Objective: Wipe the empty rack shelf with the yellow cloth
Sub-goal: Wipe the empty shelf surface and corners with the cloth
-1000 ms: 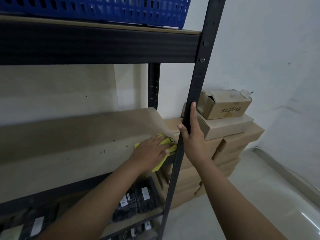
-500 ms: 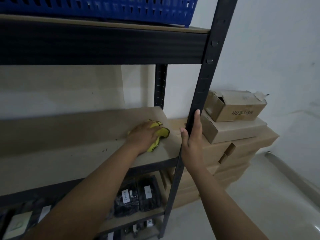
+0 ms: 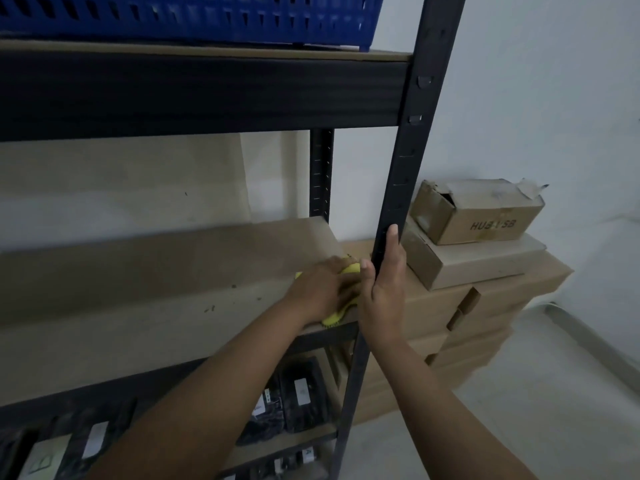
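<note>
Dim storeroom, white wall behind, black metal rack with bare brown board shelf (image 3: pixel 145 296) at mid height. Blue perforated plastic basket (image 3: pixel 194 19) on the tier above; dark packaged goods with white labels (image 3: pixel 298 400) on the tier below. Stack of brown cardboard boxes (image 3: pixel 478 299) just beside the rack, small open box marked HUB USB on top. Left hand (image 3: pixel 322 289) pressed flat, palm down, fingers spread over crumpled yellow cloth (image 3: pixel 337 315) at the shelf's right front corner, cloth mostly hidden, edges peeking out at fingertips and near the shelf lip. Right hand (image 3: pixel 384 292) wrapped around black upright front post (image 3: pixel 398 188), thumb on the near side, bracing. Wiping step in hand, right end being covered. A few dark specks on the board toward the middle, so likely unfinished. Next move probably calls for sweeping the cloth leftward along the board, steady downward pressure, care not to drag it off the front edge.
</note>
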The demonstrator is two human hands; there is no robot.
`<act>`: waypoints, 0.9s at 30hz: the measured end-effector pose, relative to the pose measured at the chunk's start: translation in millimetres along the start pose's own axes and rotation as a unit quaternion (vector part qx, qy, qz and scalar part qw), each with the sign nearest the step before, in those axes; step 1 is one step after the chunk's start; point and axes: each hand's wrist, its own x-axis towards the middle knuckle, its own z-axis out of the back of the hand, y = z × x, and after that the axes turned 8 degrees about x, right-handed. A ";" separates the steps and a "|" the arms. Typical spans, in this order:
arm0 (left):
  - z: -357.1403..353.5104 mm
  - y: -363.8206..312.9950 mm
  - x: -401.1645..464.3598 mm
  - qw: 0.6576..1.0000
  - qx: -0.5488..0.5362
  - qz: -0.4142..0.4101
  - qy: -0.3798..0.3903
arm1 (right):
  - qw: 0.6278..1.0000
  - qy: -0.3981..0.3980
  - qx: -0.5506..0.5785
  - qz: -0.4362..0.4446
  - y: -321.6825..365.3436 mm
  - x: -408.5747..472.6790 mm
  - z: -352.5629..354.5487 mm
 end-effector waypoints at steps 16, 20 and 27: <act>3.5 93.0 15.3 0.995 0.098 0.030 0.013 | 0.997 -0.026 0.003 -0.067 14.4 -2.6 -5.8; 3.3 57.6 -28.3 0.998 0.067 -0.019 0.008 | 0.994 -0.081 -0.013 -0.067 22.3 -2.5 -16.3; -7.5 41.8 16.4 0.989 0.138 -0.049 0.028 | 0.988 -0.139 -0.045 -0.049 17.4 -2.8 -25.5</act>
